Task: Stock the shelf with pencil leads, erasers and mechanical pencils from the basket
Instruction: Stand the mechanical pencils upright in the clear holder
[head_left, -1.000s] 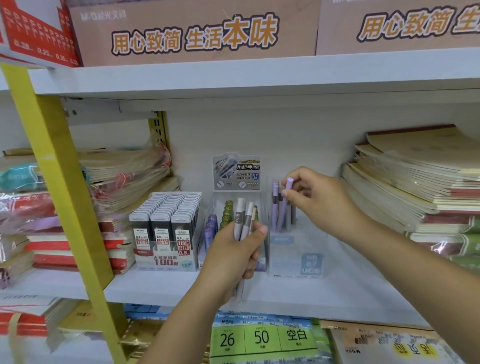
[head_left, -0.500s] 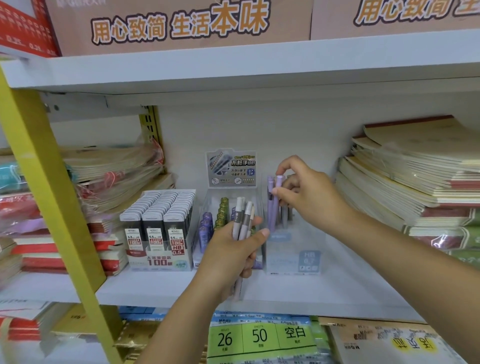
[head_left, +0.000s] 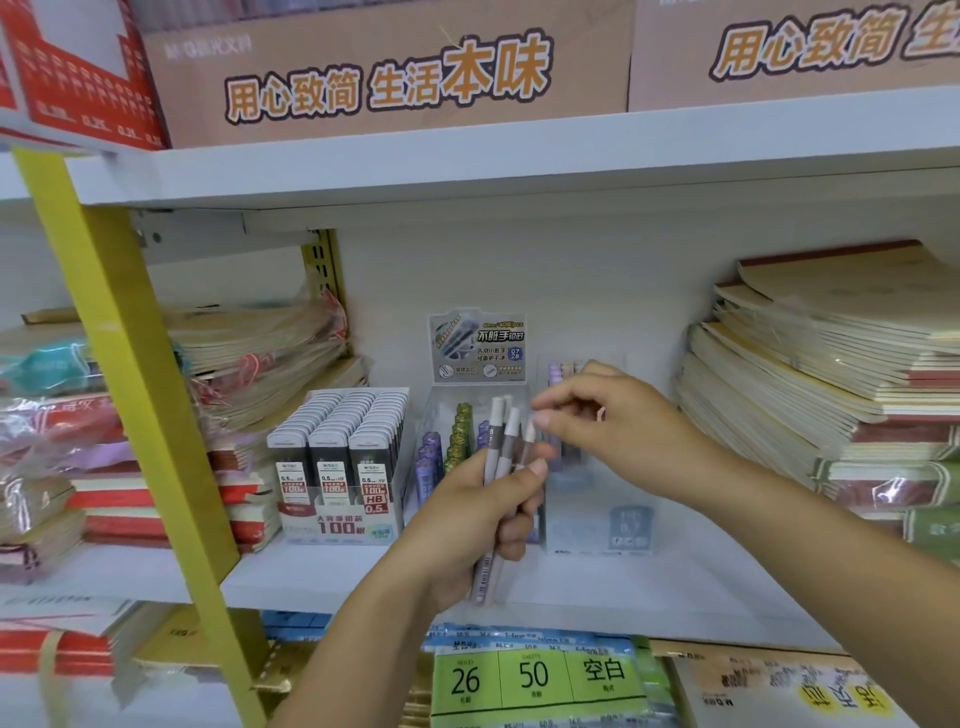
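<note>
My left hand (head_left: 480, 514) grips three pale mechanical pencils (head_left: 500, 441) with white caps, upright in front of the shelf. My right hand (head_left: 618, 423) hovers just right of their tops, thumb and forefinger slightly apart beside the rightmost cap; I cannot tell whether they touch it. Behind that hand stands a clear display box (head_left: 597, 525) with purple mechanical pencils (head_left: 556, 374) in it. A second clear box (head_left: 431, 415) holds purple and green lead tubes. A carton of black 0.5 HB pencil-lead cases (head_left: 337, 452) sits to the left. No basket or erasers are in view.
Stacks of notebooks (head_left: 831, 395) fill the shelf's right side, and wrapped notebook bundles (head_left: 249, 358) lie at the left. A yellow upright (head_left: 130, 374) crosses the left foreground. The white upper shelf (head_left: 519, 161) carries brown cartons. Green-labelled notebooks (head_left: 535, 675) lie below.
My right hand has let go of the purple pencil in the right clear box and moved left to the tops of the pencils in my left hand, which stayed put.
</note>
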